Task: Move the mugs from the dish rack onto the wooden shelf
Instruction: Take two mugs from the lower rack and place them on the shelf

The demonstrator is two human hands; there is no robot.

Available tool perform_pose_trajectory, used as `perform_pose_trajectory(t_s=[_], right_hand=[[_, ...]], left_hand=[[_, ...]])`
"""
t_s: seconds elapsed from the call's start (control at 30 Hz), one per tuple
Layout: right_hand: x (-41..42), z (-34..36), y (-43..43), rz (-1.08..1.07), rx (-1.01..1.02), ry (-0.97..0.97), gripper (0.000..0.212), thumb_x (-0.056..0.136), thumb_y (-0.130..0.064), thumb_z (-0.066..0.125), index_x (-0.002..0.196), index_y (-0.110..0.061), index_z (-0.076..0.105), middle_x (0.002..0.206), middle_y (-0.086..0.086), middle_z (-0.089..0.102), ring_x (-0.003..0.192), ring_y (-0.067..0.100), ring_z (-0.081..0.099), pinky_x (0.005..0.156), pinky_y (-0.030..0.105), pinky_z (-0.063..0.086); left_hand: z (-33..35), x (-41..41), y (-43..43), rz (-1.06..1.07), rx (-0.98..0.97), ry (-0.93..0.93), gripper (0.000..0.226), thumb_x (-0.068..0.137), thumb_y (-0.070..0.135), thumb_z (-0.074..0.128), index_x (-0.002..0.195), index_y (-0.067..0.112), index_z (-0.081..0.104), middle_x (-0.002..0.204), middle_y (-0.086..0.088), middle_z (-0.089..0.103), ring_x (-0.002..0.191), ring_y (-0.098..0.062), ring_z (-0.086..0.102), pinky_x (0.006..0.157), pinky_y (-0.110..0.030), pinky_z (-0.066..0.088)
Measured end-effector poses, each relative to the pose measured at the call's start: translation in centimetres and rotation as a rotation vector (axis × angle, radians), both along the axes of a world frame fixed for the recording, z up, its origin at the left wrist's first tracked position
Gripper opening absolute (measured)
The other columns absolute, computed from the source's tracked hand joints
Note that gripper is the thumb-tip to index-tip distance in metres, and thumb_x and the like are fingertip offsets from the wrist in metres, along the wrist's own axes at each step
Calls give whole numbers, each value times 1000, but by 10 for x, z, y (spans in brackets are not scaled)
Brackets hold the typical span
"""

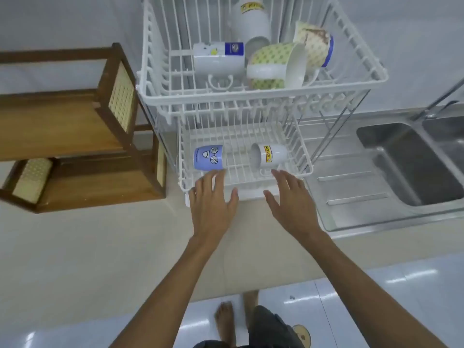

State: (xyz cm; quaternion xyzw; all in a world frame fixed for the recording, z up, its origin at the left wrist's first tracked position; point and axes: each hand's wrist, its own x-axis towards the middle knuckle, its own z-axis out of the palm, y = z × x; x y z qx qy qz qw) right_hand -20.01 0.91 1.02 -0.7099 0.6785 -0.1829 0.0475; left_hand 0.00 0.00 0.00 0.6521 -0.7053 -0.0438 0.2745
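A white two-tier wire dish rack (263,96) stands on the counter. On its lower tier lie a blue mug with a cartoon face (209,157) and a white mug with a yellow logo (270,155), both on their sides. The upper tier holds several mugs: a white one with a blue band (218,57), a green-patterned one (271,65), a beige floral one (315,45) and a tall white one (249,20). My left hand (213,199) is open just below the blue mug. My right hand (292,199) is open just below the white mug. The wooden shelf (75,136) stands to the left.
A steel sink (411,162) with a ribbed drainboard (351,187) lies to the right of the rack. The beige counter (100,247) stretches in front. My bare feet stand on the glossy floor tiles below.
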Motion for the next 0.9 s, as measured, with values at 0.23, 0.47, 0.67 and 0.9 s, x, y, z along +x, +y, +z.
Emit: perform_pose_trajectory(t_s=[0.23,0.47,0.67,0.9], right_hand=[[-21,2,-79,-43,56,-16,57,96,-36,63,145,-11,49,146,20,51,126,44,50,94,54,49],[-23,-28,-119,-83,207,-63,71,90,-56,61,148,-19,42,155,21,33,131,46,43,93,54,51],[-15,-33,-136,-150,210,-270,70,78,-45,79,136,-16,51,143,24,42,121,48,49,100,54,42],[-16,-10,-143,-223,146,-540,63,75,-41,76,134,-25,61,139,14,47,118,41,55,101,53,47]], left_hand=[[8,-2,-85,24,110,-68,46,93,36,68,133,15,62,143,-16,55,126,-39,54,99,-51,44],[-13,-1,-113,150,373,-11,58,95,48,65,145,22,52,159,-29,31,139,-49,38,108,-56,39],[-7,-7,-115,199,403,159,51,95,35,68,143,24,52,147,-27,36,123,-47,44,98,-52,47],[26,-8,-91,216,309,580,48,85,23,72,132,26,62,112,12,48,124,-35,50,99,-48,52]])
